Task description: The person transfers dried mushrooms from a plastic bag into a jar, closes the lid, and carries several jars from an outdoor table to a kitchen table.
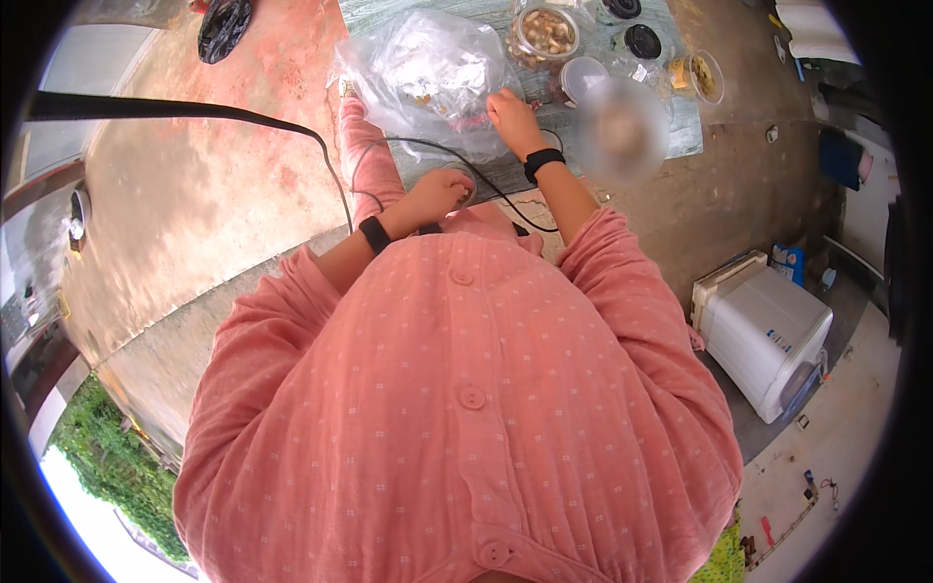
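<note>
Low at the near edge of the table, my left hand (436,198) is curled around a small clear round container (466,185), partly hidden by my fingers. My right hand (512,120) reaches further over the table, at the right side of a large clear plastic bag (437,65). Its fingers are bent, and whatever may be between them is too small to make out. Inside the bag are crumpled clear wrapping and a few small yellowish-brown bits. Both wrists wear black bands.
On the table (674,138) stand a clear tub of brown-and-white pieces (545,35), a white-lidded tub (583,79), black-lidded jars (643,41) and a tipped tub (705,76). A round patch is blurred. A black cable (466,159) runs past my hands. A white appliance (762,328) stands right.
</note>
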Available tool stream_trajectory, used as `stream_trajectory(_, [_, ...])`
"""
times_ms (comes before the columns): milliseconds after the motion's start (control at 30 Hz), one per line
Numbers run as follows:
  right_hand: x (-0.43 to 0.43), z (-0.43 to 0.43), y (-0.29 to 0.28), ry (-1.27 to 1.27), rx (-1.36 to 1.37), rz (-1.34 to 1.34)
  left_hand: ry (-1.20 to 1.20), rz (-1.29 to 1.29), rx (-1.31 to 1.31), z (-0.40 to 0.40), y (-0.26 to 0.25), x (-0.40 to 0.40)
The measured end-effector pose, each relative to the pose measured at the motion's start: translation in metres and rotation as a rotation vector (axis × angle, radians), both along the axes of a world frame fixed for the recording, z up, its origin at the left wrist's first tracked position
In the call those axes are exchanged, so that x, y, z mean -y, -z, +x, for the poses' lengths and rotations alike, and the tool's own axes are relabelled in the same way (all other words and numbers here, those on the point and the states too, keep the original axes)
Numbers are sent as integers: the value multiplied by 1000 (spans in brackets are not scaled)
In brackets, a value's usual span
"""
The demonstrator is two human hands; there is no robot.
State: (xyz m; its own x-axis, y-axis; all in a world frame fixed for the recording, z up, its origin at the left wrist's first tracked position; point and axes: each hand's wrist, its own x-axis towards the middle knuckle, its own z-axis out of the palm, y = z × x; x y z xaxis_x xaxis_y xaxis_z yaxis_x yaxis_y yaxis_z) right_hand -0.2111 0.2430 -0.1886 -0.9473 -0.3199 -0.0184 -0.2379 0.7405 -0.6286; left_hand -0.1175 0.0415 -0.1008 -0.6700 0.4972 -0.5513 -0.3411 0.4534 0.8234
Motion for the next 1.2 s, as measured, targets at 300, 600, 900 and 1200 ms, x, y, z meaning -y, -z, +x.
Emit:
stream_trajectory(300, [-16, -14, -7, 259, -27, -200, -156, 53, -156, 4, -9, 11])
stream_trajectory(600, [-12, -22, -7, 91, -19, -15, 49, -93, -361, 4, 21, 45])
stream_trajectory(900, [-15, -14, -4, 113, -62, -70, 232, -69, -570, 7, 28, 28])
stream_trajectory(1200, [-3, 10, 2, 4, -135, 9, 133, 2, -598, 7, 35, 19])
